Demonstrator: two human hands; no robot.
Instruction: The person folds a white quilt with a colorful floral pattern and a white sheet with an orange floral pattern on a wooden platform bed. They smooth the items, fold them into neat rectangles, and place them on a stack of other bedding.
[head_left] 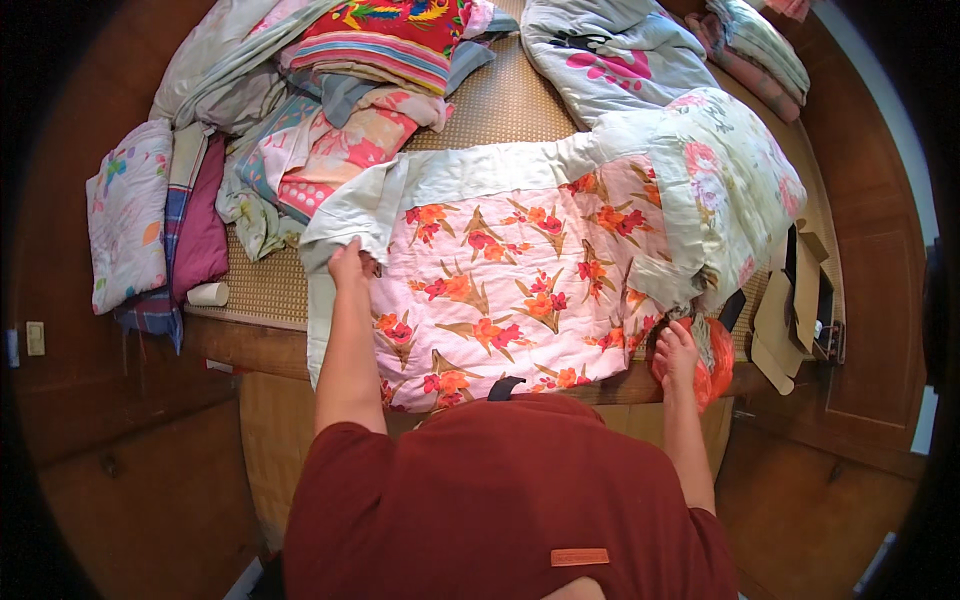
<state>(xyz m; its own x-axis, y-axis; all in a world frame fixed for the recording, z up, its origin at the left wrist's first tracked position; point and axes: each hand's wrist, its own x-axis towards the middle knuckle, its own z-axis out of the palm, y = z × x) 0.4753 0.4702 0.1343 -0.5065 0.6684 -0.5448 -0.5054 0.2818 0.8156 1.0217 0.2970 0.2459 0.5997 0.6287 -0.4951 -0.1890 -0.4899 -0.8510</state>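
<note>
A pink quilt (480, 270) with orange and red flowers and a wide cream border is spread over the front of a woven mat. Its left border is folded over, and my left hand (350, 264) is closed on that cream edge. On the right, the quilt runs up to a puffed white floral bundle (745, 190); whether they are one piece I cannot tell. My right hand (677, 350) is closed at the quilt's lower right edge, fingertips partly hidden against the cloth. A crumpled red plastic bag (712, 365) lies right beside that hand.
Folded bedding (340, 150) is heaped at the back left, with a red striped cloth (385, 45) on top. Folded textiles (130, 215) and a white cup-like roll (208, 294) sit at left. A grey-blue quilt (620, 60) lies behind, an opened cardboard box (790, 310) at right.
</note>
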